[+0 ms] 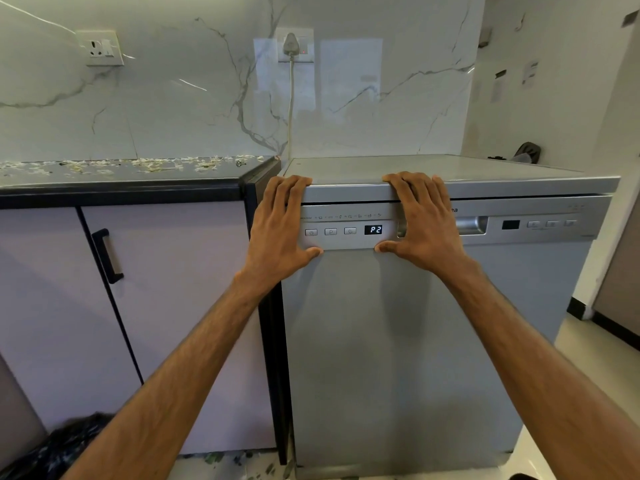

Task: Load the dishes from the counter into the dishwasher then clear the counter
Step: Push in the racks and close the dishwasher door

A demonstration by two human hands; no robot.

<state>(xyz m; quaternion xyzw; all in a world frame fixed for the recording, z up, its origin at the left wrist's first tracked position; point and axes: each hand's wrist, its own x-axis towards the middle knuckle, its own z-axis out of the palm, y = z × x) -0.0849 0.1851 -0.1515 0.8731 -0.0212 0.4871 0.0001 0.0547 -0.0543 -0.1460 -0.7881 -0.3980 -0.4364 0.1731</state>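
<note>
- The dishwasher (398, 341), silver and freestanding, stands just right of the dark counter (121, 183); its door is closed, with only a thin dark seam under the top slab
- On its control panel (341, 241) a lit display (373, 230) reads "P2", with three small buttons in a row to the left of it
- The left hand (280, 226) lies flat on the panel's left end, fingers straight and slightly spread, their tips over the front edge of the top; the thumb points inward along the panel's lower edge; it holds nothing
- The right hand (424, 223) lies flat in the same way, just right of the display, fingers reaching up over the top's edge, thumb along the panel's lower edge; nothing is held, and it covers the left end of the recessed door handle (472, 225)
- The counter is strewn with pale scraps (156, 164) along its back
- Below it, pale cabinet doors (173, 306), one with a black handle (109, 256)
- On the marble wall, a socket (100, 48) and a white plug (291, 43) whose cable (291, 109) drops behind the dishwasher
- A dark object (526, 152), too blurred to tell, lies at the far right of the dishwasher's top
- A dark bag (69, 441) is at the lower left, with scraps on the floor (235, 459) near it
</note>
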